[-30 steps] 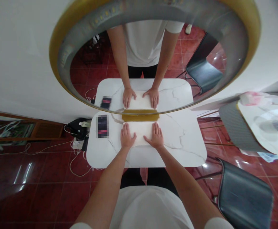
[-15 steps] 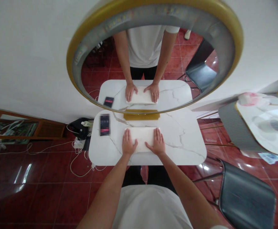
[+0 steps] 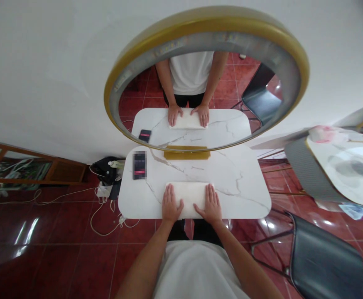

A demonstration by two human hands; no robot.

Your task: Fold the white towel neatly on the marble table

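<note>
A white cloth (image 3: 189,199), folded into a rectangle, lies at the near edge of the white marbled table (image 3: 237,178). My left hand (image 3: 171,204) rests flat on the cloth's left end, fingers stretched forward and thumb pointing inward. On the right end, my right hand (image 3: 211,205) lies flat in the same way, its thumb towards the middle. Both hands press on the cloth from above without wrapping round it. The round gold-rimmed mirror (image 3: 206,31) behind the table reflects the hands and cloth.
A phone (image 3: 140,165) lies at the table's back left. The mirror stands on a gold base (image 3: 187,153). At right are a black chair (image 3: 326,257) and a second table (image 3: 315,162). Cables (image 3: 106,232) run over the red tiled floor at left, beside a wooden cabinet (image 3: 66,168).
Both hands have drawn the cloth towards me, from the table's middle to its near edge. The hands stay flat on its ends. The camera view has shifted slightly.
</note>
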